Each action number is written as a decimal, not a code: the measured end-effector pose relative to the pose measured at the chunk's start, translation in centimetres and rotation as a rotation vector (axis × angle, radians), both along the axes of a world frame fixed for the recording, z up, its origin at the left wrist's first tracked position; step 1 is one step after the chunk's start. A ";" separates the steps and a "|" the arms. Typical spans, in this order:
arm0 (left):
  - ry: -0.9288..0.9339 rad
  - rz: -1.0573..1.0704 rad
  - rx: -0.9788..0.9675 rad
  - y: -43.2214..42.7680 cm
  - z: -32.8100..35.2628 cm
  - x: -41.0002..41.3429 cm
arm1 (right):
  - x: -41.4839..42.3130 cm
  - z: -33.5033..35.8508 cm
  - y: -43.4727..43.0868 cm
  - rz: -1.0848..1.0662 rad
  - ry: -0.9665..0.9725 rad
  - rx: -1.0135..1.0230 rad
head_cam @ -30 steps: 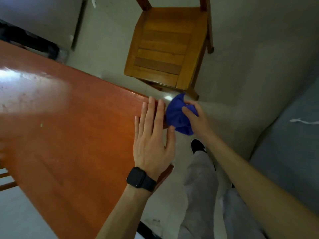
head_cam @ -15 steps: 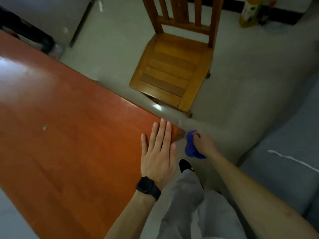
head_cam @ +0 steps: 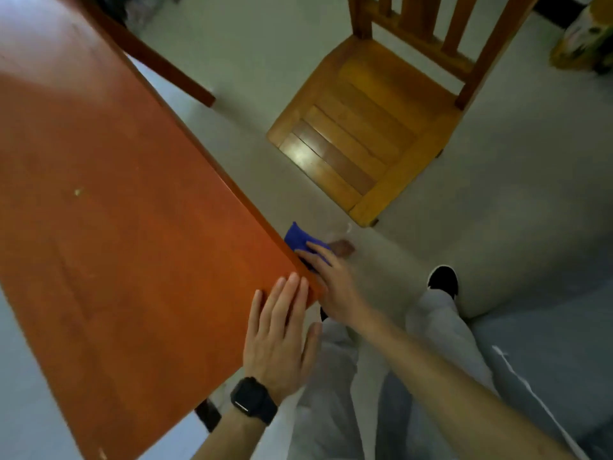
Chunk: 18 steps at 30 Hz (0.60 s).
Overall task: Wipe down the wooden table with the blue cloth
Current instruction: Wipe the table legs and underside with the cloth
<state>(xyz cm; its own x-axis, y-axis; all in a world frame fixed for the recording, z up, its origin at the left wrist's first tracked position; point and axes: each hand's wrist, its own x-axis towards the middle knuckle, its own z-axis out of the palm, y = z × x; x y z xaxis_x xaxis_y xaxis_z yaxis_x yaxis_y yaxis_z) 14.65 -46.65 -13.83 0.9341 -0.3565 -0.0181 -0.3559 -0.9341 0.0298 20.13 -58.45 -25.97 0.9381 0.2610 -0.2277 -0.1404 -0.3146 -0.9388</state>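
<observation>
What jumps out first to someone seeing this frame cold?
The big reddish wooden table fills the left, with the left hand flat on its near corner. Just past that corner the right hand holds a blue cloth against the table's edge; a wooden chair stands beyond.

One wooden surface (head_cam: 116,227) is in view with two table legs (head_cam: 166,66) showing, along with one blue cloth (head_cam: 300,239) and one wooden chair (head_cam: 358,127). There are two grips, the left grip (head_cam: 278,340) and the right grip (head_cam: 335,283), and one black watch (head_cam: 253,400). Two grey trouser legs (head_cam: 441,333) and one black shoe (head_cam: 442,280) show plainly.
</observation>
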 end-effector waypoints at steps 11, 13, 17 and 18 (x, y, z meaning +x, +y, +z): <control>0.026 -0.145 0.099 -2.0 -7.2 -5.4 | -1.8 -5.4 -8.0 -0.010 0.484 -0.127; 0.219 0.152 -0.032 -2.3 -8.6 -6.3 | -1.2 -4.3 -6.9 -0.125 0.416 0.019; 0.286 1.196 -0.711 -4.7 -9.5 -3.5 | -0.8 -3.0 -3.8 -0.183 0.216 0.280; 0.243 1.242 -0.839 -5.1 -9.7 -2.3 | -1.0 -3.1 -2.9 -0.141 0.133 0.292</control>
